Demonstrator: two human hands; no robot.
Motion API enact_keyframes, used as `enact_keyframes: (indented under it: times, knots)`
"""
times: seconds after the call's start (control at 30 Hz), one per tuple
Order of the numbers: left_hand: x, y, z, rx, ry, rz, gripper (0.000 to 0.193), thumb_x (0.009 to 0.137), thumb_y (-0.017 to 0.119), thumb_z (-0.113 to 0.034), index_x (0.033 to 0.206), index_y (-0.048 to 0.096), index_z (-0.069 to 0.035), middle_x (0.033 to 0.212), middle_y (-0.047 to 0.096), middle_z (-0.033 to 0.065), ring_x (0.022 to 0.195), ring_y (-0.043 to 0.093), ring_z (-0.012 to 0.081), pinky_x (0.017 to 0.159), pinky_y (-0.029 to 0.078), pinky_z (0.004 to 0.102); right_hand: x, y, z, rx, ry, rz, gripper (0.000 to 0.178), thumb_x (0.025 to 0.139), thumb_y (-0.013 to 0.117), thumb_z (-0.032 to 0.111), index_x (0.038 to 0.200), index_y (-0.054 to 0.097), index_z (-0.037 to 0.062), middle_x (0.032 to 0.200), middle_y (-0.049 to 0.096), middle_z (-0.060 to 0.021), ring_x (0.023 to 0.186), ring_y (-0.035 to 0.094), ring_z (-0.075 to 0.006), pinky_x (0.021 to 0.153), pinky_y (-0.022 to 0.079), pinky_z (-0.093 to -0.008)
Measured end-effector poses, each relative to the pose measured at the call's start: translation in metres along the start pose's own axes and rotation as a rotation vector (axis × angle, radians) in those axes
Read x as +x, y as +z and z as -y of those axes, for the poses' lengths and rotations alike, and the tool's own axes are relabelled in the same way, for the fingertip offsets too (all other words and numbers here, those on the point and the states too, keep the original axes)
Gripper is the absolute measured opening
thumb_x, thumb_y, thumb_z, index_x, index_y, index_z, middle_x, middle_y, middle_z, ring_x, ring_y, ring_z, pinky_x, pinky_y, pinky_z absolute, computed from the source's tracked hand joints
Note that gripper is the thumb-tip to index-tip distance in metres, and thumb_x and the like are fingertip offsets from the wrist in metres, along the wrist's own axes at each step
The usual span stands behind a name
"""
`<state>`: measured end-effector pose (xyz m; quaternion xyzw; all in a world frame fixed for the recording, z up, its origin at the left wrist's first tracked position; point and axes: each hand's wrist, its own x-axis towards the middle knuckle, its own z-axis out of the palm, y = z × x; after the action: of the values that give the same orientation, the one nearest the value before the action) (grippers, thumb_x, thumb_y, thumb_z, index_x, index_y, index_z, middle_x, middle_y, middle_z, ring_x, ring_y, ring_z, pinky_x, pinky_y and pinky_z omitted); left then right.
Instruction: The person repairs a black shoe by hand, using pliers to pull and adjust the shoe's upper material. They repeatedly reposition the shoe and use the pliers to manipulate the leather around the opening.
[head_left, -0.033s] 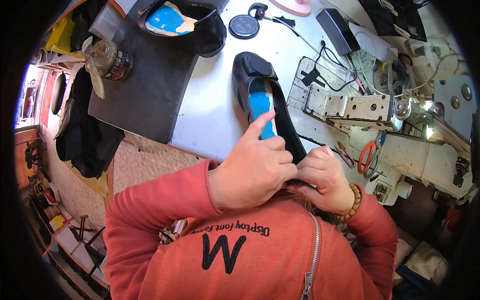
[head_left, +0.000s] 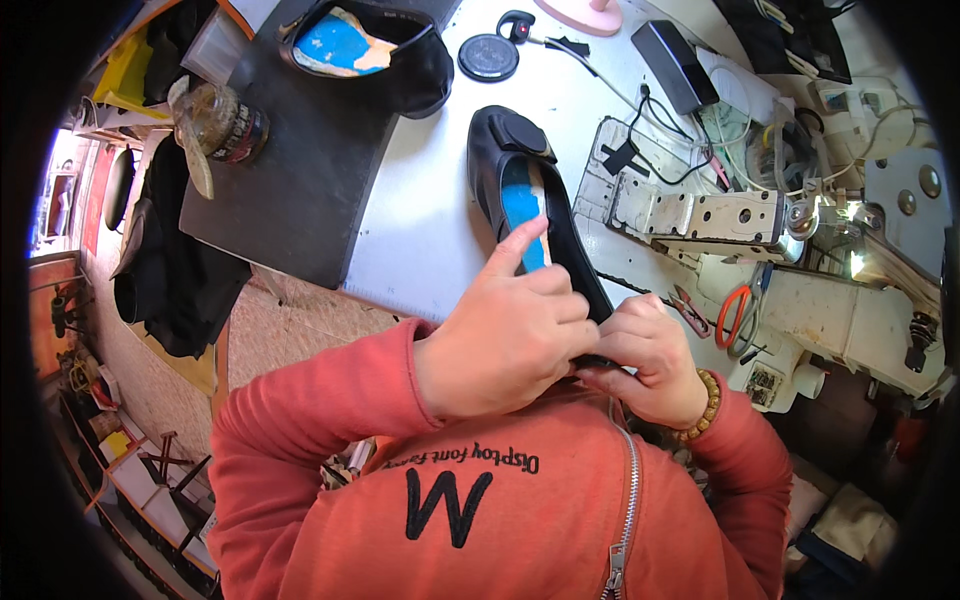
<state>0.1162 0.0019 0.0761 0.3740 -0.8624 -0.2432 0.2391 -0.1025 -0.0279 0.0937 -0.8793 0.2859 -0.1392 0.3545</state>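
A black flat shoe (head_left: 487, 170) with a button-like ornament on its toe lies on the white table, toe away from me and heel toward my body. Its inside shows a blue and pale insole (head_left: 522, 203). My left hand (head_left: 515, 335) is closed at the shoe's left rear edge, its index finger stretched over the insole. At the heel, my right hand (head_left: 645, 365) pinches the shoe's rim, fingers bent and thumb underneath. Both hands meet there and hide most of the heel.
Another black shoe (head_left: 425, 75) with a blue insole rests on a dark mat (head_left: 290, 225), near a jar (head_left: 225, 125). To the right are a sewing machine (head_left: 700, 215), orange-handled scissors (head_left: 733, 315), small snips (head_left: 690, 312), cables and a black box (head_left: 675, 65). A round black disc (head_left: 488, 58) lies beyond the shoe.
The view has shifted very slightly. Both hands keep their hold on the shoe, and the left index finger stays over the insole.
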Motion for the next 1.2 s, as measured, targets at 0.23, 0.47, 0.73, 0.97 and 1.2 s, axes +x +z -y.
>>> enact_keyframes:
  times: [0.23,0.47,0.73,0.97,1.2]
  knots:
    - [-0.014,0.012,0.006,-0.61,-0.613,-0.759,0.072,0.078,0.077,-0.024,0.135,0.04,-0.001,0.14,0.04,0.0185,0.128,0.041,0.0336,0.107,0.034,0.0413,-0.017,0.012,0.002,0.371,0.127,-0.23,0.015,0.076,0.074,0.011,0.084,0.065,0.0023,0.075,0.059,-0.0053,0.073,0.053,-0.0217,0.072,0.04,-0.0318]
    - [-0.014,0.041,0.006,-2.121,-0.775,-0.301,0.043,0.099,0.047,-0.029,0.132,0.041,-0.001,0.124,0.057,0.0134,0.111,0.058,0.0238,0.101,0.044,0.0396,-0.024,-0.006,0.003,0.448,0.063,-0.362,0.013,0.08,0.073,0.01,0.083,0.064,-0.0002,0.075,0.059,-0.008,0.071,0.052,-0.0213,0.066,0.042,-0.0309]
    - [0.057,0.013,-0.036,-1.77,-0.607,-0.373,0.052,0.094,0.057,-0.023,0.134,0.037,0.004,0.121,0.057,0.0147,0.104,0.062,0.0219,0.086,0.053,0.0334,-0.04,-0.035,0.004,0.79,0.23,-0.691,0.012,0.087,0.068,0.008,0.086,0.065,-0.0032,0.08,0.059,-0.0021,0.075,0.052,-0.009,0.067,0.042,-0.0237]
    - [0.113,0.011,-0.048,-1.467,-0.643,-0.439,0.074,0.089,0.064,-0.021,0.144,0.021,0.003,0.124,0.051,0.0149,0.108,0.056,0.0206,0.088,0.048,0.0323,-0.048,-0.05,-0.015,0.478,0.222,-0.988,0.01,0.084,0.067,0.007,0.082,0.063,-0.0017,0.087,0.055,-0.003,0.082,0.05,-0.0138,0.075,0.041,-0.0257]
    - [0.132,0.007,-0.041,-1.405,-0.605,-0.389,0.068,0.089,0.058,-0.014,0.145,0.025,0.004,0.128,0.05,0.0158,0.11,0.054,0.0204,0.094,0.044,0.0297,-0.044,-0.036,-0.029,0.318,0.191,-1.09,0.019,0.081,0.07,0.009,0.074,0.056,-0.002,0.079,0.047,-0.0047,0.075,0.046,-0.0167,0.069,0.04,-0.0285]
